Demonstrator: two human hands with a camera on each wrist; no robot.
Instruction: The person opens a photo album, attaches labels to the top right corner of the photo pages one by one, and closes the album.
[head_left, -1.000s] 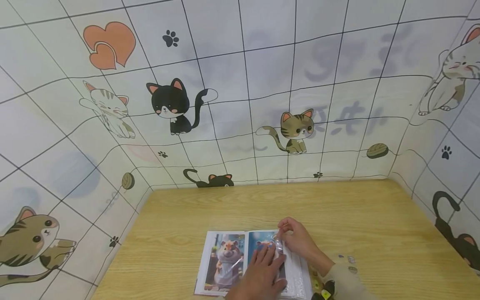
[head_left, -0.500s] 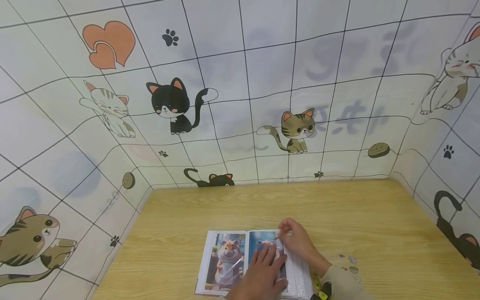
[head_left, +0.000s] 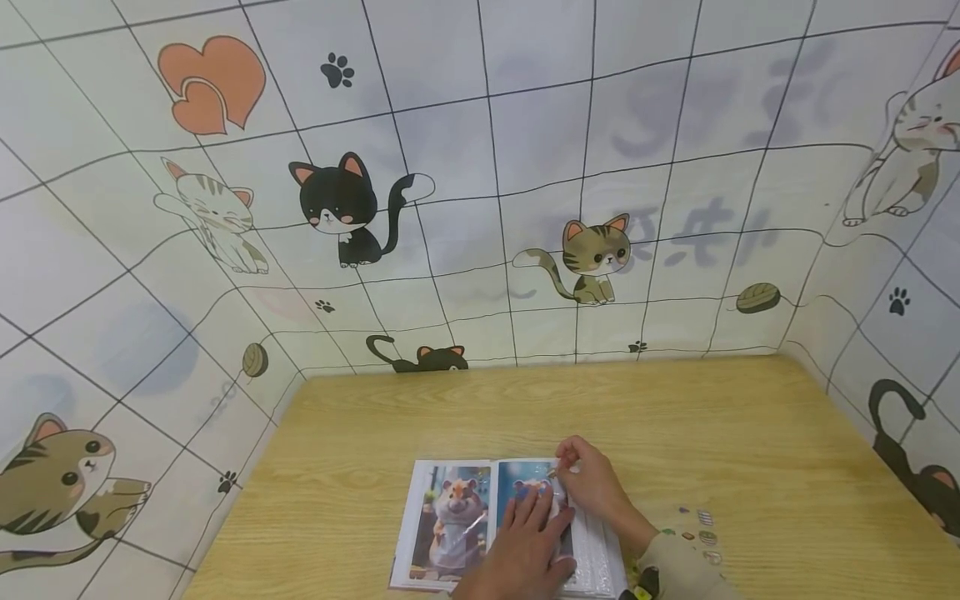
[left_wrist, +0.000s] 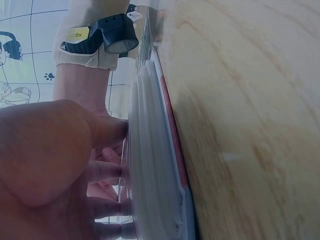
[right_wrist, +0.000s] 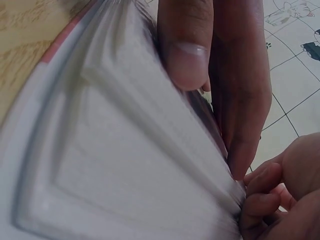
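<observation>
A photo album (head_left: pixel 405 533) lies open on the table, with a cartoon hamster picture (head_left: pixel 454 521) on its left page and a blue-toned picture (head_left: pixel 513 475) on the right. My left hand (head_left: pixel 521 542) rests flat over the right page, fingers spread, covering much of that picture. At the page's top outer corner, my right hand (head_left: pixel 596 483) pinches the page edge with curled fingers; a tiny orange-brown spot shows by the fingertips. In the right wrist view, the curled right fingers (right_wrist: pixel 262 200) meet the stacked page edges (right_wrist: pixel 135 150), below the left thumb (right_wrist: pixel 187 65).
Several small sticker-like pieces (head_left: pixel 707 537) lie on the wooden table (head_left: pixel 360 433) to the right, partly behind the right sleeve (head_left: pixel 678 567). Cat-patterned wall sheets (head_left: pixel 465 250) enclose the table at the back and sides.
Both hands keep nearly the same places on the album. The right forearm shifts slightly left, leaving more of the small pieces on the table visible.
</observation>
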